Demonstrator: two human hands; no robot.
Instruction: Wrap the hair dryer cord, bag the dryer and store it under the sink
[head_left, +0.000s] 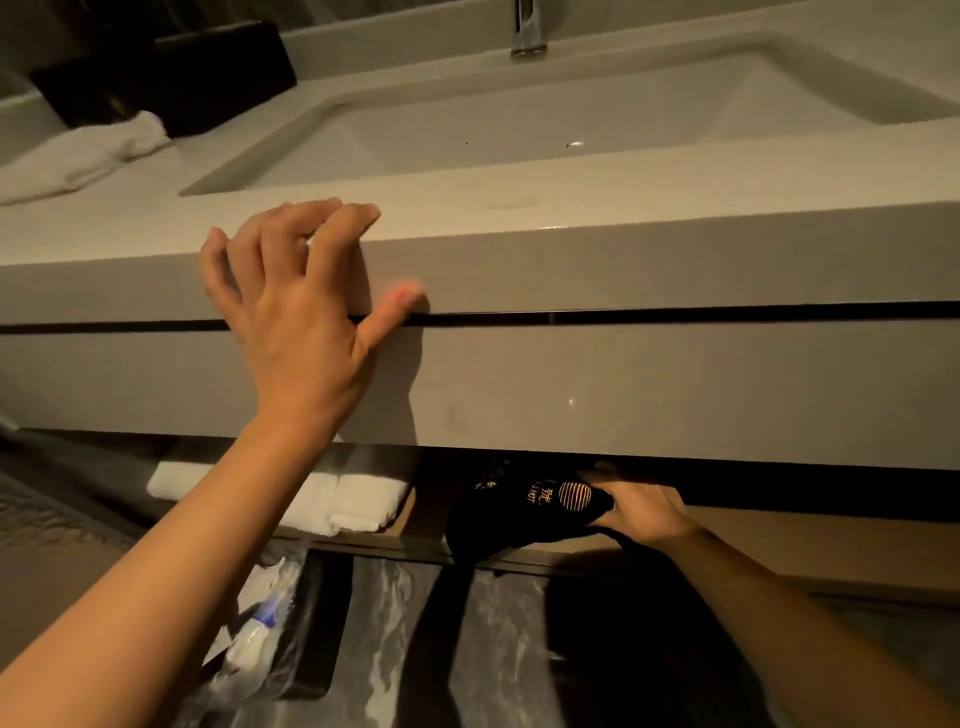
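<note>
The left hand (296, 306) is spread wide against the front edge of the desk (623, 260), fingers curled over the top lip and the thumb stretched out along the dark gap between the slab and the panel below it. It grips nothing; it leans flat on the grey surface. The sink (649, 88) is sunk into the desk top behind it, with the base of a tap (527, 31) at its far rim. To the left of the sink lie a rolled white cloth (88, 156) and, behind that, a dark box (208, 73). Below the desk front an open shelf (779, 540) shows. The right hand (641, 512) reaches in under the desk there and is closed on a black bag (524, 514) with gold print, holding it by its right end; the fingers are partly hidden under the desk edge. The bag rests on the shelf, its lower part hanging a little over the front rail. The dryer itself cannot be seen; whether it is inside the bag cannot be told. Just left of the bag on the same shelf sit folded white towels (358, 501), partly covered by the left forearm. Lower left, below the shelf, is something wrapped in clear plastic (260, 634), too blurred to name.
</note>
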